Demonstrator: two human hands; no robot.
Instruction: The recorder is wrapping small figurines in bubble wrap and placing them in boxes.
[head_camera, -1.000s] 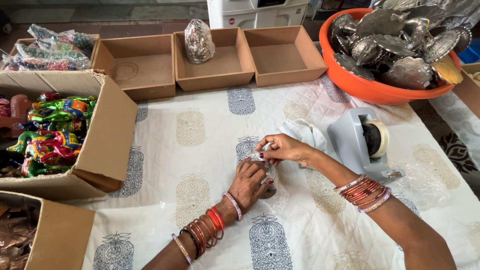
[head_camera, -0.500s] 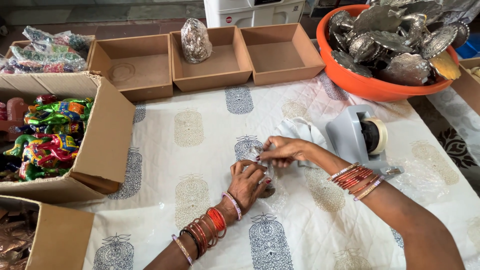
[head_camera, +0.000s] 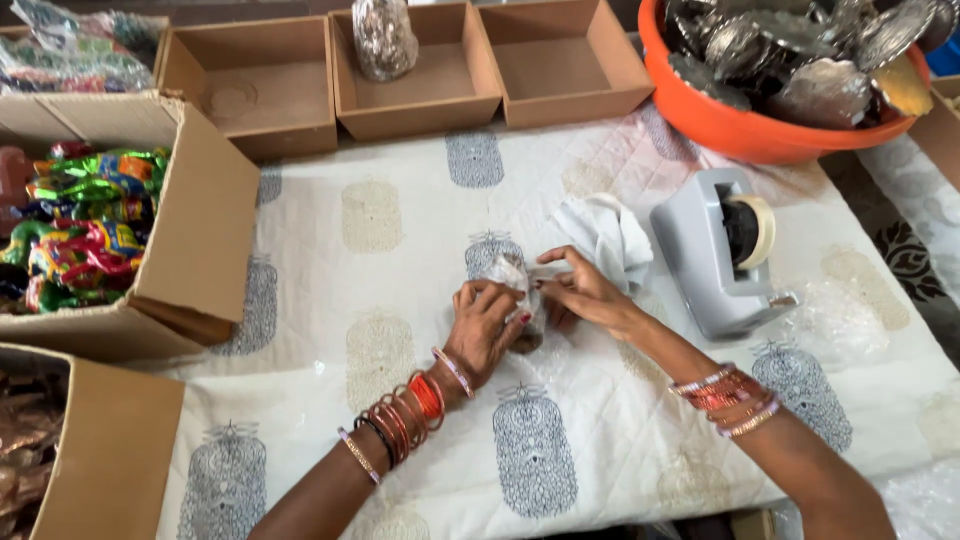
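Far left of the frame: large open cardboard box holding bright multicoloured foil-wrapped pieces. Lower left corner: a second cardboard box, contents brownish and unclear. Upper left corner: heap of clear-wrapped coloured items.

Top edge, left to centre: row of three shallow cardboard trays. Left tray bare; middle tray carries one plastic-wrapped silvery object; right tray bare.

Centre: white quilted cloth with printed grey and beige motifs covers the surface. On it, left hand, wrist stacked with red and orange bangles, fingers curled and clamped around a small clear-plastic-wrapped bundle. The bundle sits at mid-frame, low against the cloth, between both hands. Right hand, wrist also in bangles, meets it from the right; fingers drawn together, pinching the wrap at the bundle's top.

Just right of the hands: crumpled white cloth or paper. Beside that, right of centre: grey tape dispenser with a roll of pale tape. Near its base, a loose piece of clear plastic on the cloth.

Upper right corner: orange basin filled with silvery metal pieces.
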